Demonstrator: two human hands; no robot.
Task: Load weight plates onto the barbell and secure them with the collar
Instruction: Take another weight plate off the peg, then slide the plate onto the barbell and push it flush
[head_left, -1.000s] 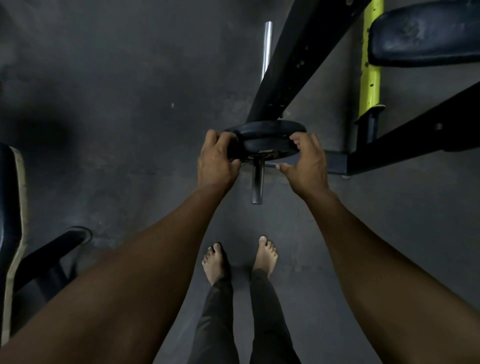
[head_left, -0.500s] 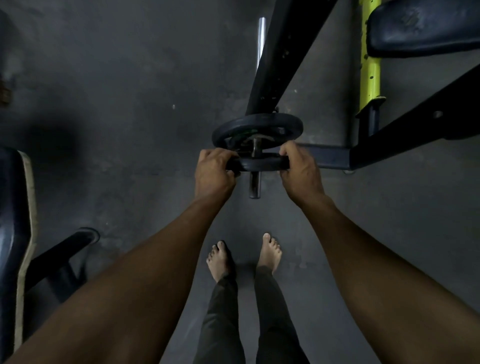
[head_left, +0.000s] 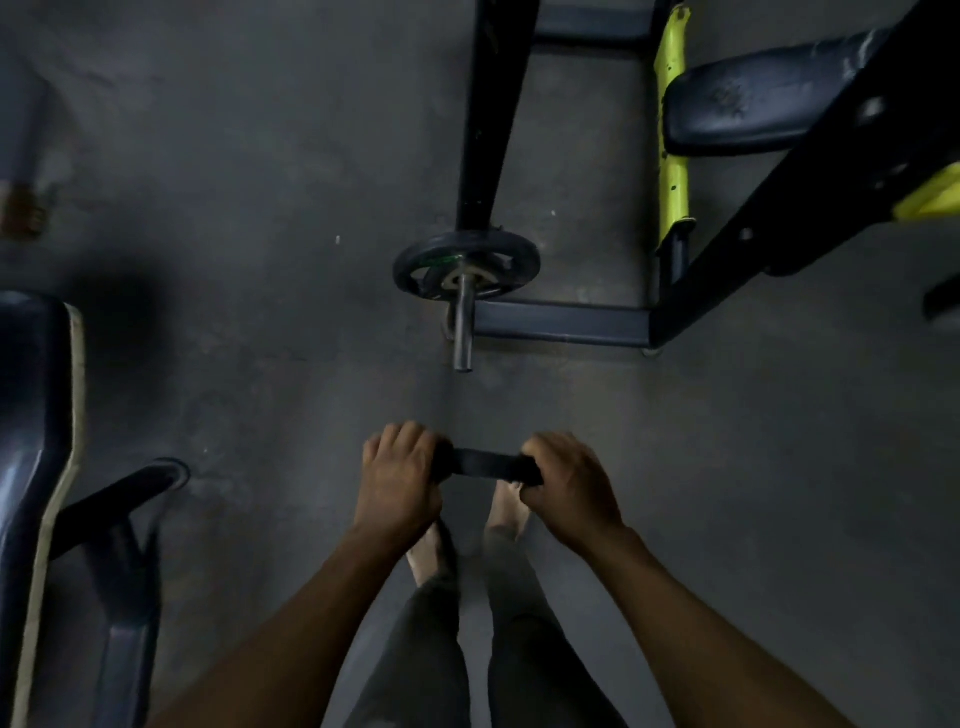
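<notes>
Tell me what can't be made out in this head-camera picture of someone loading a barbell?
- Plate in the hands: seen edge-on, its ends covered by the left hand and right hand; weight markings unreadable.
- Barbell: only the sleeve end shows; the rest is hidden behind the loaded plate and black rack post.
- Collar: none discernible; the picture is too dark.
- Feet: mostly hidden beneath the hands.

A dark weight plate (head_left: 485, 466), edge-on, sits well short of the barbell sleeve (head_left: 462, 325) carrying another plate (head_left: 415, 265).
</notes>
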